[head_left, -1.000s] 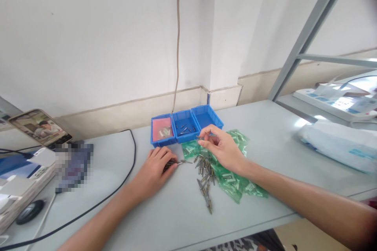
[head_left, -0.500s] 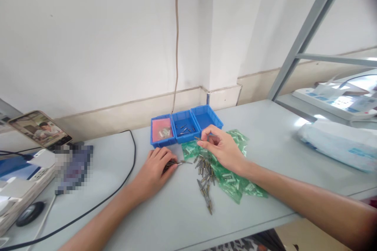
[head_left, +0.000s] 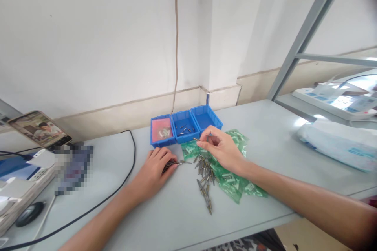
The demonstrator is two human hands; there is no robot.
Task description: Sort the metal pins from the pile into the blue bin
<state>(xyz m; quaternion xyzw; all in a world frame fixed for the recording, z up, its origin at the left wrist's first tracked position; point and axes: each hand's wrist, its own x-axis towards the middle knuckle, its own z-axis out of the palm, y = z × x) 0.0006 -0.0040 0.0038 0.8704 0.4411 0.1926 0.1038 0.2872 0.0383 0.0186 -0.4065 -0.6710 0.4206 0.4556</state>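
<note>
right hand (head_left: 222, 147) pinching pin (head_left: 196, 139); long axis level, tip leftward | left hand (head_left: 156, 170) clamped on bundle of pins (head_left: 171, 163)

1. A white wall (head_left: 97, 35) fills the far side, with a beige skirting strip (head_left: 123, 106) along its foot.
2. A tan cord (head_left: 176, 39) hangs down the wall.
3. The pale grey tabletop (head_left: 165, 211) runs up to the wall.
4. A grey metal frame (head_left: 309, 31) slants up at the right.
5. Bright daylight falls from the right.
</note>
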